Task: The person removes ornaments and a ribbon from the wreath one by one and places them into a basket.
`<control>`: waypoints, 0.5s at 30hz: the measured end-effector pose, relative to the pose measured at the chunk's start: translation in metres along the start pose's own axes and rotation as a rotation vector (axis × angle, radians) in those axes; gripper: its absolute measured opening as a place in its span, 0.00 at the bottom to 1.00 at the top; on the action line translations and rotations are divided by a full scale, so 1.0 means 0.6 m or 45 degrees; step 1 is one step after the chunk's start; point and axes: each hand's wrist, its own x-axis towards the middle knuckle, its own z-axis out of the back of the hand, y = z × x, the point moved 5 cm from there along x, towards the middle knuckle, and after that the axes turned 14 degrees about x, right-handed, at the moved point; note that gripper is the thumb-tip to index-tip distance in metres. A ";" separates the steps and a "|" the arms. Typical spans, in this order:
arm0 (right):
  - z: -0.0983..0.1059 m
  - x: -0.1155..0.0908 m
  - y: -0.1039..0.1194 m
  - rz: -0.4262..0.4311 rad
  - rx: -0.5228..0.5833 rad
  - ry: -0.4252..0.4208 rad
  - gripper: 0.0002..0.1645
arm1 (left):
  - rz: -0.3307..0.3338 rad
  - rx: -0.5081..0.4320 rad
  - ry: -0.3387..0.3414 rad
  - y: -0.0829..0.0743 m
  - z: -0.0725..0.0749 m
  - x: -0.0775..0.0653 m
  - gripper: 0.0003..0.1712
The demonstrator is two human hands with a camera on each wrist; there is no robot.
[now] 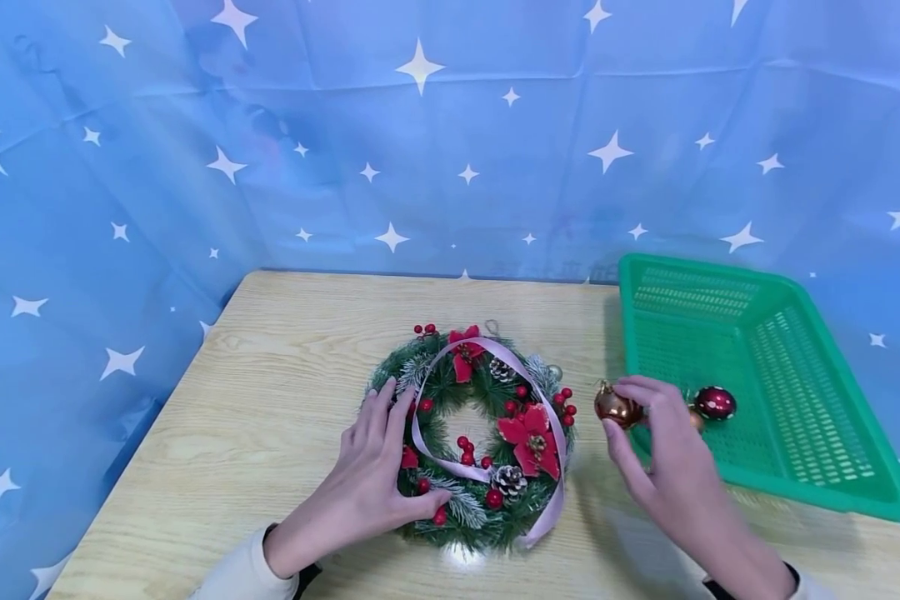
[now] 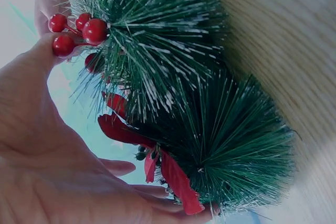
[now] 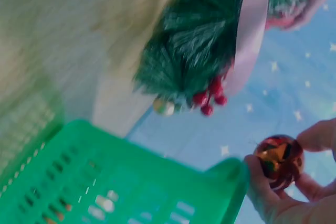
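Your right hand (image 1: 671,454) pinches the copper bauble (image 1: 615,407) between thumb and fingers, right of the wreath (image 1: 487,390) near the basket (image 1: 712,267); your left hand (image 1: 371,479), thumb spread from fingers, touches the wreath's left side.

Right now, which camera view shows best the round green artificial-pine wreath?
The head view: nearly all the wreath shows, the left hand covering one edge. The left wrist view shows only a close section with round red berries; the right wrist view, a blurred section with pale pink ribbon.
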 end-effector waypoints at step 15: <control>0.084 -0.015 -0.067 -0.172 -0.057 -0.060 0.31 | -0.029 0.034 0.013 0.005 -0.001 0.002 0.76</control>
